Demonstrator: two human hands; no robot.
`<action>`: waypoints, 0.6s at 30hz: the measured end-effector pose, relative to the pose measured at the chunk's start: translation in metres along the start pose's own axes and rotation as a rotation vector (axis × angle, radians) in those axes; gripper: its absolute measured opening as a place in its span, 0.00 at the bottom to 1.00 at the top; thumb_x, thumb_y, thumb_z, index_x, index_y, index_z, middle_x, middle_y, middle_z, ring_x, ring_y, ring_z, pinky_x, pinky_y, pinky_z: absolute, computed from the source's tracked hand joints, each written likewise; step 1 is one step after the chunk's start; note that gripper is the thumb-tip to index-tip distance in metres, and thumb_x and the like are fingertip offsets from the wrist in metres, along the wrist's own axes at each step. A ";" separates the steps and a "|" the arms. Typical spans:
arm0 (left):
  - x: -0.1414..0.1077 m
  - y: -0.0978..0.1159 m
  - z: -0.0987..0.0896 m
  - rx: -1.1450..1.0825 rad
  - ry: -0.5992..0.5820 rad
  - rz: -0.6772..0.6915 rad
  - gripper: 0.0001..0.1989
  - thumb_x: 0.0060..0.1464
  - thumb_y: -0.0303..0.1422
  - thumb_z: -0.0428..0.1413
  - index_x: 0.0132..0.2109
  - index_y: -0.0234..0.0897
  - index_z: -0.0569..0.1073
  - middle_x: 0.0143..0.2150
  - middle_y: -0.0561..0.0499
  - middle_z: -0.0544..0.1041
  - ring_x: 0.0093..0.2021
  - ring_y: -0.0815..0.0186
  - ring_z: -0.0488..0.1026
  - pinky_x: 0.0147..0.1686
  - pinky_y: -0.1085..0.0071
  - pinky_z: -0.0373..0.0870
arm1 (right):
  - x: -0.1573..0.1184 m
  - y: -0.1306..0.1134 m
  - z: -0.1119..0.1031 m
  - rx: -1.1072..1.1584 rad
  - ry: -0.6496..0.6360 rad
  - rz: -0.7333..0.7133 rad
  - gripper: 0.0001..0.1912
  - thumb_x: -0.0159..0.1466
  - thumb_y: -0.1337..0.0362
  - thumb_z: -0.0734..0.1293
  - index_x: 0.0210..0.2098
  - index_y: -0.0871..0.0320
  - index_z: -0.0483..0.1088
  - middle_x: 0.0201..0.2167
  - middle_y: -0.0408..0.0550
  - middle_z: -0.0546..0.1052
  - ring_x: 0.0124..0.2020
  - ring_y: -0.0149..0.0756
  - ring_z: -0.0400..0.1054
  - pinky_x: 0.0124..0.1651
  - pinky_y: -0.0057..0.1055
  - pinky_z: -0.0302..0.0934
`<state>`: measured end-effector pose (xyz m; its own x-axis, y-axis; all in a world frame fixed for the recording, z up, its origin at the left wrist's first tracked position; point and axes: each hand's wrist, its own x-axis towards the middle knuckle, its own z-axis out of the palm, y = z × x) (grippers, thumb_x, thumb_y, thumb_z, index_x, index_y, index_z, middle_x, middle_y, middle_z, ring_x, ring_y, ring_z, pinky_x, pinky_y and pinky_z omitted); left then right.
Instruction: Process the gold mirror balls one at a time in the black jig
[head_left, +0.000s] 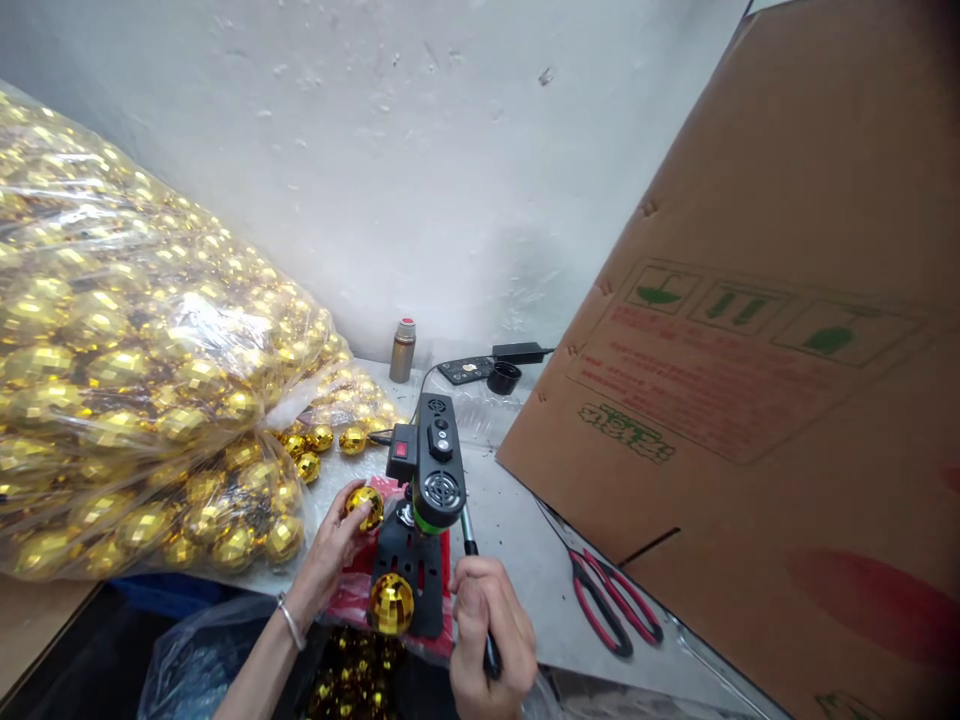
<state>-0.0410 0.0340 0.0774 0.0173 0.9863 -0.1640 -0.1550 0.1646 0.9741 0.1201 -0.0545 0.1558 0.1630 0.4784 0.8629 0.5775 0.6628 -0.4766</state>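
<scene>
My left hand [339,540] holds a gold mirrored ball [365,508] in its fingers, just left of a small black press [439,460]. My right hand [491,630] is wrapped round the black grip of the press's lever [469,530]. Another gold ball [391,603] sits at the front of the slotted black base plate [427,575], between my hands. Red material [349,603] lies under the base. The spot beneath the press head is mostly hidden by the head.
Clear bags of gold balls [150,380] fill the left. A large cardboard box [750,300] leans at the right, beside red-handled scissors [611,600]. Behind the press are a small bottle [403,352] and a black cap [503,378]. More gold balls [356,680] lie below the table edge.
</scene>
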 end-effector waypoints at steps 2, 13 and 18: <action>-0.009 0.000 0.004 -0.075 -0.012 -0.067 0.40 0.49 0.57 0.60 0.63 0.40 0.65 0.58 0.42 0.76 0.51 0.53 0.78 0.44 0.62 0.78 | 0.001 0.000 0.000 0.003 -0.002 -0.010 0.14 0.68 0.78 0.57 0.29 0.55 0.60 0.23 0.40 0.66 0.26 0.27 0.64 0.29 0.23 0.60; -0.040 -0.027 0.000 0.171 0.018 -0.012 0.43 0.47 0.58 0.61 0.61 0.34 0.67 0.57 0.40 0.78 0.58 0.49 0.75 0.57 0.57 0.73 | 0.001 -0.001 -0.003 -0.009 -0.023 -0.018 0.14 0.67 0.78 0.57 0.29 0.56 0.61 0.23 0.41 0.66 0.25 0.29 0.65 0.27 0.25 0.61; -0.032 -0.026 0.005 0.112 0.010 -0.041 0.42 0.49 0.57 0.60 0.63 0.35 0.66 0.56 0.40 0.79 0.55 0.51 0.78 0.53 0.60 0.75 | 0.002 -0.001 -0.004 -0.014 -0.045 -0.028 0.14 0.67 0.78 0.57 0.30 0.56 0.60 0.23 0.41 0.65 0.26 0.28 0.65 0.27 0.24 0.60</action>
<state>-0.0327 -0.0015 0.0578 0.0116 0.9787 -0.2049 -0.0429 0.2053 0.9778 0.1229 -0.0566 0.1584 0.1108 0.4855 0.8672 0.5925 0.6683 -0.4499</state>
